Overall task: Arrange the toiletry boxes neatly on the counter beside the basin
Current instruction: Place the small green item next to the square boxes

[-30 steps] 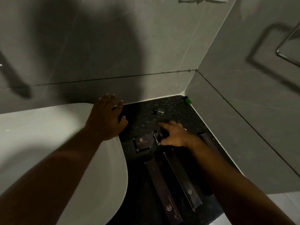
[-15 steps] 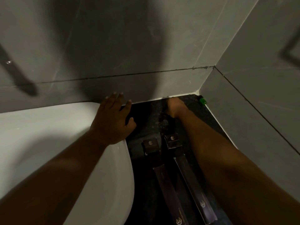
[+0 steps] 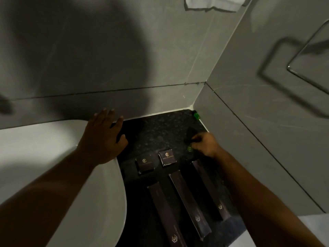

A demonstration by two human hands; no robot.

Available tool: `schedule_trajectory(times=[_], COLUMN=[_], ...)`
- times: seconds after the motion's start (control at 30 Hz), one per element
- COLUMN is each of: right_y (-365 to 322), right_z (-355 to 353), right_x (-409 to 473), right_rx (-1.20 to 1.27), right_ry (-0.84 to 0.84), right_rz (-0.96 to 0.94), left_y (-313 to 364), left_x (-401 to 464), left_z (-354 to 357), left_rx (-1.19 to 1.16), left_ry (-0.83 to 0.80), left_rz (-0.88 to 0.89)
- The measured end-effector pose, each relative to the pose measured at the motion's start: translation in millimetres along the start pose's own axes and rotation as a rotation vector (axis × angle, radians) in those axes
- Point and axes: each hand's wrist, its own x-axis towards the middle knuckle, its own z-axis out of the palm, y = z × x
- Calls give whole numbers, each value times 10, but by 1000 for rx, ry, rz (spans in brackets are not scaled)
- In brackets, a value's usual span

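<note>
Three long dark toiletry boxes lie side by side on the black speckled counter (image 3: pixel 160 132): left (image 3: pixel 165 214), middle (image 3: pixel 188 204) and right (image 3: pixel 210 188). Behind them sit two small square boxes, one on the left (image 3: pixel 144 164) and one on the right (image 3: pixel 167 157). My left hand (image 3: pixel 102 136) rests flat on the rim of the white basin (image 3: pixel 53 157), fingers spread. My right hand (image 3: pixel 204 144) is closed around a small greenish object (image 3: pixel 189 149), just behind the right long box.
Grey tiled walls meet in a corner behind the counter. A small green item (image 3: pixel 196 115) sits in that corner. A metal rail (image 3: pixel 306 68) hangs on the right wall. A white towel (image 3: pixel 211 3) shows at the top edge.
My right hand has come back from the rear of the counter to the right side, now closed on the small greenish object. The left hand stays on the basin rim.
</note>
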Motion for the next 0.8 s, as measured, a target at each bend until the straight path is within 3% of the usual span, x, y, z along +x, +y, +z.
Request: schedule_trajectory(times=[0.33, 0.47, 0.6, 0.8], right_y=[-12, 11, -28, -150], right_z=[126, -8, -217, -306], right_x=[-155, -54, 349, 1103], right_rx=[198, 401, 160, -147], right_ry=[8, 154, 297, 258], right_rz=[-8, 26, 8, -53], left_y=[17, 8, 10, -24], left_x=[-5, 3, 9, 26], left_z=[-26, -22, -23, 51], left_rx=[5, 14, 10, 46], left_ry=[-13, -27, -22, -2], left_rz=[-1, -3, 0, 3])
